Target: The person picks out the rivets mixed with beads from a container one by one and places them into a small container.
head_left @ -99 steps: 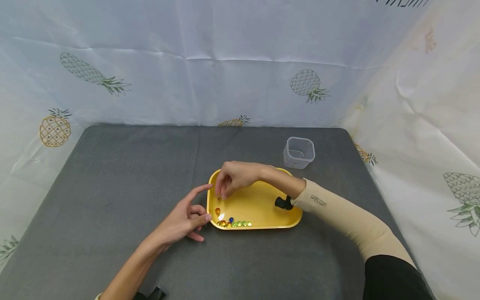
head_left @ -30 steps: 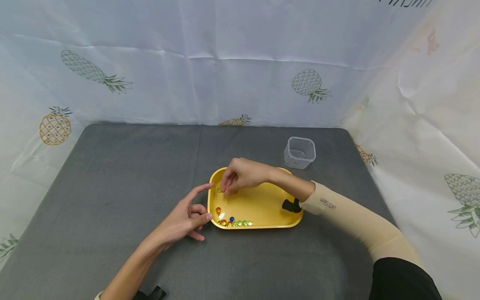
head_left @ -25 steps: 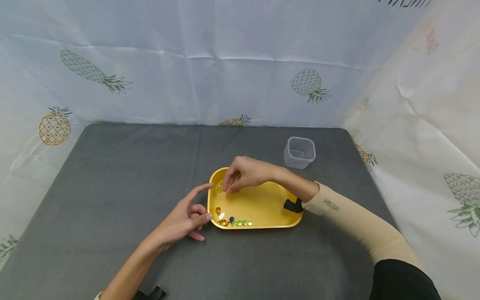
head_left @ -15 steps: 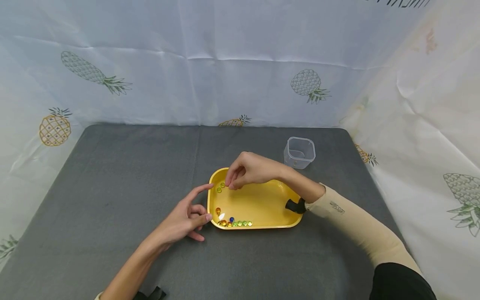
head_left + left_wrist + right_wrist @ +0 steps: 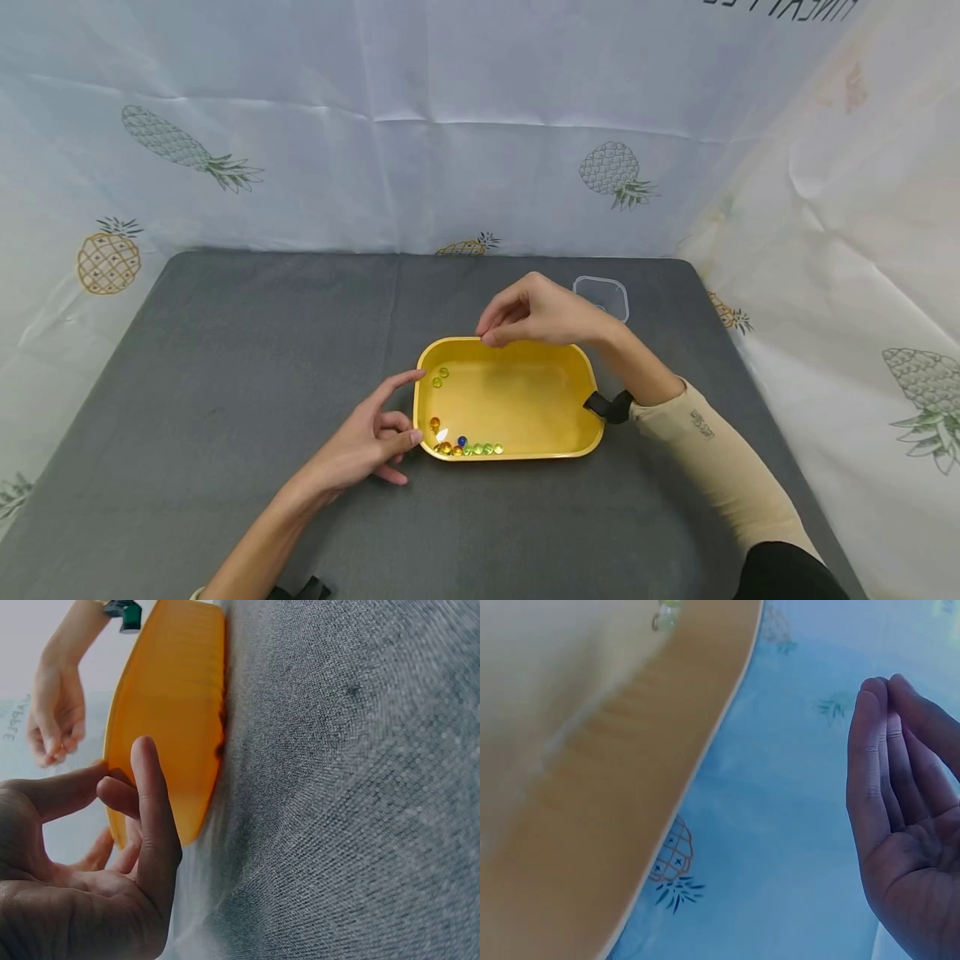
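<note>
My left hand [image 5: 378, 437] steadies the left end of a yellow tray [image 5: 517, 457], with a fingertip and the thumb touching its rim; other fingers are bent beneath. My right hand [image 5: 547, 312] hovers over the tray's far edge. Its fingertips meet in the right wrist view, and anything between them is hidden. In the tray, two green marbles [image 5: 440, 377] lie at the far left. Orange marbles [image 5: 446, 448], a blue marble [image 5: 462, 441] and several green marbles [image 5: 483, 449] gather along the near left edge.
A clear plastic container [image 5: 603, 296] stands behind the tray at the right, partly covered by my right hand. Grey cloth [image 5: 262, 358] covers the table. Pineapple-print sheets [image 5: 450, 167] hang at the back and sides.
My right hand has risen from the tray's left end and moved right to its far edge, uncovering the two green marbles there. My left hand has stayed at the rim.
</note>
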The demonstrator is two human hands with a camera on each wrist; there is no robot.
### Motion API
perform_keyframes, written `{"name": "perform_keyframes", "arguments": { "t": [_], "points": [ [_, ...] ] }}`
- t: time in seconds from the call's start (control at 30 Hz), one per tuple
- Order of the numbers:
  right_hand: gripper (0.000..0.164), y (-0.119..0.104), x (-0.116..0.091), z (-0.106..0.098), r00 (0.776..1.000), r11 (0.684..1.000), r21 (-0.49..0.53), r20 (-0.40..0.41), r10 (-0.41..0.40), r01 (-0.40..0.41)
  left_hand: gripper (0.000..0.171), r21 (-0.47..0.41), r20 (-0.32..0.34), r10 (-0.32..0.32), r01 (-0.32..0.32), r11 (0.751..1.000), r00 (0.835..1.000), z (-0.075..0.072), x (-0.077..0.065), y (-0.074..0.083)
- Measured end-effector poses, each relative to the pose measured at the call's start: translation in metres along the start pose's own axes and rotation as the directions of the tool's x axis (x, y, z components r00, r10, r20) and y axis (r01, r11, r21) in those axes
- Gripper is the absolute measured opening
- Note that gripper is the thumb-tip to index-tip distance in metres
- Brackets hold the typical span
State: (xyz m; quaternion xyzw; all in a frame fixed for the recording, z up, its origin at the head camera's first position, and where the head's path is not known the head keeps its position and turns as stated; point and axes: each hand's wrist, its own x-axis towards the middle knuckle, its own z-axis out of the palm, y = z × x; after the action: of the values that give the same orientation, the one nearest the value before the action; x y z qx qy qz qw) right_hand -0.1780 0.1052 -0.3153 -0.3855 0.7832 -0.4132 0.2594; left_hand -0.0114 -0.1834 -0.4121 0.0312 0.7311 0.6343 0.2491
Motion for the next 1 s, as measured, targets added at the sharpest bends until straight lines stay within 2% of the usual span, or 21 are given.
{"name": "perform_keyframes", "arguments": {
  "t": [0.33, 0.57, 1.0],
  "points": [
    [0.013, 0.008, -0.016, -0.016, 0.994, 0.999, 0.033, -0.104, 0.019, -0.016, 0.081, -0.015, 0.005, -0.016, 0.016, 1.0, 1.0, -0.001, 0.0, 0.0],
    [0.013, 0.009, -0.024, -0.024, 0.989, 0.999, 0.045, -0.145, 0.032, -0.025, 0.081, -0.015, 0.003, -0.018, 0.018, 1.0, 1.0, -0.001, 0.0, 0.001],
    [0.018, 0.015, -0.039, -0.037, 0.973, 0.995, 0.046, -0.207, 0.097, -0.09, 0.081, -0.002, -0.004, -0.024, 0.024, 1.0, 1.0, -0.001, 0.001, 0.001]
  ]
}}
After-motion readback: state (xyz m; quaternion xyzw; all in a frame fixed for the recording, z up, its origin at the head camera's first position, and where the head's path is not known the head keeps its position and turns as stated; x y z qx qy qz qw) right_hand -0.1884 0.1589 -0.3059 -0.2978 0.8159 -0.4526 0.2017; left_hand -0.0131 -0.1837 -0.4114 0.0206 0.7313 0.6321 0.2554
